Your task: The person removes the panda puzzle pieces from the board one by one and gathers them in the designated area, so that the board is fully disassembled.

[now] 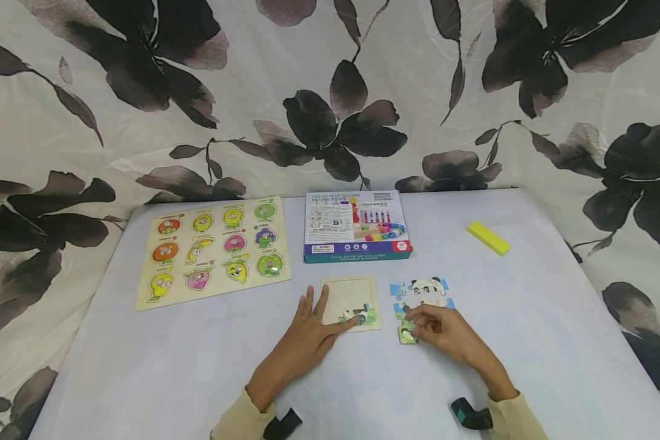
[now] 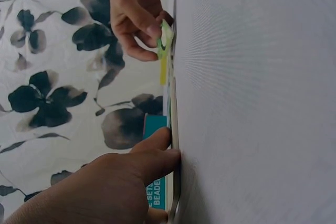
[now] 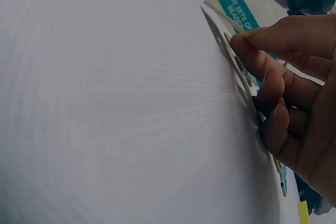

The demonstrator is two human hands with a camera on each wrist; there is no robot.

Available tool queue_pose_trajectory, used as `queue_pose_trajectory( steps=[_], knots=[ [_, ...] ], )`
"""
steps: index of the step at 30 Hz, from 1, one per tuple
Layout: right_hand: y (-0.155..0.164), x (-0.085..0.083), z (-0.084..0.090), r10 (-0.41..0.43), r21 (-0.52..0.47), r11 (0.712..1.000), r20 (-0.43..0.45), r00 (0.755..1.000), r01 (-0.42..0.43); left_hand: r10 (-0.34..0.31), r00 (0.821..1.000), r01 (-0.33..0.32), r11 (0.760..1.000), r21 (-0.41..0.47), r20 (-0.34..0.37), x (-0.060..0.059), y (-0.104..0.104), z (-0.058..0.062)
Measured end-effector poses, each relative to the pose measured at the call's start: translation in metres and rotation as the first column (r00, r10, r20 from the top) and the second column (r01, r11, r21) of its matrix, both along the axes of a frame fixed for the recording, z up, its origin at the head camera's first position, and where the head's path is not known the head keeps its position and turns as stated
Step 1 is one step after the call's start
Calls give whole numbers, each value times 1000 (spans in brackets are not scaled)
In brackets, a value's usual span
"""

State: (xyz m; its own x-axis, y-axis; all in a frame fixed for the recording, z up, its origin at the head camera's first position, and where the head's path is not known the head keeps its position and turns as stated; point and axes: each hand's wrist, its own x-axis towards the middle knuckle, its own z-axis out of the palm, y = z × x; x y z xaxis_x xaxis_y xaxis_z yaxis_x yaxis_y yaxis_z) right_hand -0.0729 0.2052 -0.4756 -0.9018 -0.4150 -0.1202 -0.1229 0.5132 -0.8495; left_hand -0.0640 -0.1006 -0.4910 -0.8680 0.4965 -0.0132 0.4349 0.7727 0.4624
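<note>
1. Cream sleeves and dark wrist straps lie at the near edge; from them both hands reach onto the white table.
2. Right hand has its fingers curled, pinching a green jigsaw piece between thumb and fingertips; the left wrist view shows that piece lifted on edge off the table.
3. Left hand lies flat, fingers spread and straight, fingertips pressing the near left part of the square puzzle tray.
4. One panda piece already sits in the tray's near right corner, just beside the left fingertips.
5. Key relation: the tray lies just left of the pinched piece, with a bare strip of table between them; the right hand is the nearer hand to the piece, the left to the tray.
6. Loose panda pieces lie joined just beyond the right hand.
7. Farther off stand a beaded-boxes toy box, a fruit peg puzzle board to the far left, and a yellow block to the far right.
</note>
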Motion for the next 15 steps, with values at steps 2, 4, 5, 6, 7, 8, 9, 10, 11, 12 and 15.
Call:
queue_pose_trajectory(
  steps=[2,4,5,6,7,8,9,10,11,12,15],
  knots=[
    [0,1,0,7,11,1000,-6,1000,-7,2,1000,-2,1000,1,-1,0,0,0],
    [1,1,0,9,28,1000,-19,1000,-9,4,1000,-4,1000,2,0,0,0,1],
    [1,1,0,10,40,999,-30,999,-8,4,1000,-4,1000,1,0,0,0,1],
    [1,1,0,10,48,999,-38,999,-8,4,1000,-4,1000,0,1,0,0,1],
    [2,1,0,11,59,998,-48,999,-8,6,1000,-6,1000,0,2,0,0,1],
    [2,1,0,13,70,998,-57,998,-9,5,1000,-5,1000,1,1,0,0,0],
    [2,1,0,14,82,997,-68,998,-8,5,1000,-5,1000,2,3,0,0,1],
    [2,1,0,14,92,996,-77,997,-7,5,1000,-5,1000,3,5,0,0,1],
    [3,1,0,13,103,995,-87,996,-4,6,1000,-6,1000,4,6,0,0,1],
    [3,1,0,12,110,994,-93,996,-2,6,1000,-6,1000,6,8,0,0,1],
    [3,0,1,9,131,991,-108,994,6,7,1000,-7,1000,9,13,0,0,1]
  ],
)
